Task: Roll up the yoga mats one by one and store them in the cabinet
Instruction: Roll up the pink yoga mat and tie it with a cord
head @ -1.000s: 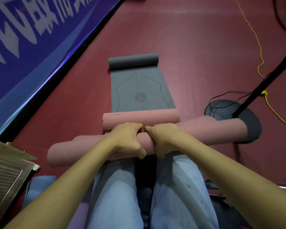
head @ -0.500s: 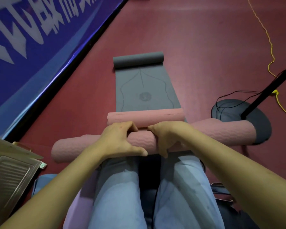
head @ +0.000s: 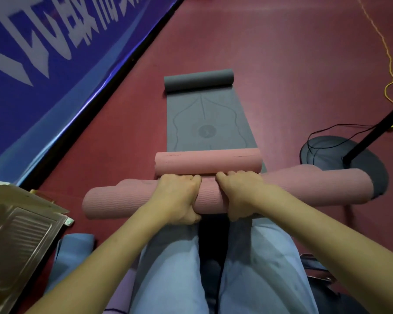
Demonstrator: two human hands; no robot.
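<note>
A long pink rolled yoga mat lies crosswise just past my knees. My left hand and my right hand grip its middle side by side, fingers curled over the top. Just beyond it lies a shorter pink roll on the near end of a grey yoga mat. The grey mat is spread flat on the red floor, and its far end is curled into a roll.
A metal cabinet door stands open at the lower left, with blue and purple mats beside my left leg. A black round stand base with pole and cables sits at the right. A blue banner lines the left wall.
Both hands have shifted their hold on the long pink roll and moved slightly apart. The view has drifted a little to the left.
</note>
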